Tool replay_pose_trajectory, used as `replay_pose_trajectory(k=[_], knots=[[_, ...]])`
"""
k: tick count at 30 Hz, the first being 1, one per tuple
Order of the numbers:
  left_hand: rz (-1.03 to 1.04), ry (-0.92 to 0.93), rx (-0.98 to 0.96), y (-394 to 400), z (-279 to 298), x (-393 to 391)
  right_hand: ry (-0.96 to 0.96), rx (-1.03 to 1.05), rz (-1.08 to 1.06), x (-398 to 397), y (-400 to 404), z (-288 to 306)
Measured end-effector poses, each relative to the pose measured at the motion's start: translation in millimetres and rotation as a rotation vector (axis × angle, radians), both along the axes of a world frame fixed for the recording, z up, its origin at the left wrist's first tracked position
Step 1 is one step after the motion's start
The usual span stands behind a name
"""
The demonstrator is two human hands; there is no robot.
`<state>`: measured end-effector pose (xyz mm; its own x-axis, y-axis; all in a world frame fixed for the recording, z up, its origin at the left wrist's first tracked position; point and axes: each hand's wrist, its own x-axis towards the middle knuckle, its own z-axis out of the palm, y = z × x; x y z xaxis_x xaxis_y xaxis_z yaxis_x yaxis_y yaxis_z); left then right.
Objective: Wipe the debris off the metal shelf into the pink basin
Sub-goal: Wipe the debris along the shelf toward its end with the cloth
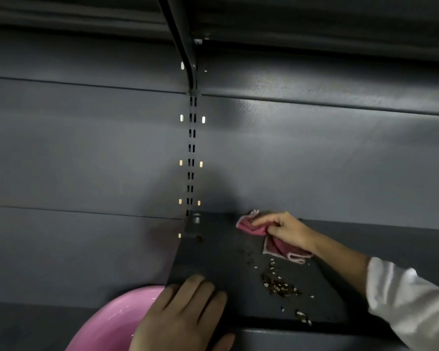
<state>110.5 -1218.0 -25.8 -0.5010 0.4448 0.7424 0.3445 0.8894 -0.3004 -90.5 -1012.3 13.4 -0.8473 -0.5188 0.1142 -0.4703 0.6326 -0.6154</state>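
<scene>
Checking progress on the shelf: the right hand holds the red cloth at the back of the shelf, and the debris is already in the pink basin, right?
Not quite. The head view shows the debris still lying on the metal shelf, not in the pink basin. The right hand does hold the red cloth at the back.

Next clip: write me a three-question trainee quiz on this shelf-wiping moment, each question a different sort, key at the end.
1. True or false: the right hand grips a dark red cloth at the back of the dark grey metal shelf.
2. Where is the pink plastic basin? A) on the shelf B) below the shelf's left front corner C) in the right hand
3. Fill in: the left hand rests on the shelf's front ____ corner.

Key: 1 true; 2 B; 3 left. The scattered brown and white debris lies between cloth and front edge.
</scene>
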Motion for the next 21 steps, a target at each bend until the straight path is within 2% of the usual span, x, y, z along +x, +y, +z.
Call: replay_pose_trajectory(k=[3, 7, 11, 15, 18, 21], knots=[[0.013, -0.001, -0.004, 1, 2, 1, -0.056, -0.084, 0.088, 23, -5, -1], [-0.006, -0.021, -0.007, 0, 1, 3, -0.135, -0.071, 0.185, 39, -5, 8], [-0.016, -0.104, -0.018, -4, 2, 3, -0.078, -0.284, 0.052, 10, -8, 29], [0.011, -0.190, -0.049, -5, 14, 8, -0.020, -0.141, 0.000, -17, -42, 23], [0.030, -0.197, -0.066, -5, 17, 8, -0.035, -0.027, 0.064, -18, -82, 9], [0.037, -0.201, -0.052, -5, 15, 7, -0.067, -0.002, 0.166, -11, -107, 6]])
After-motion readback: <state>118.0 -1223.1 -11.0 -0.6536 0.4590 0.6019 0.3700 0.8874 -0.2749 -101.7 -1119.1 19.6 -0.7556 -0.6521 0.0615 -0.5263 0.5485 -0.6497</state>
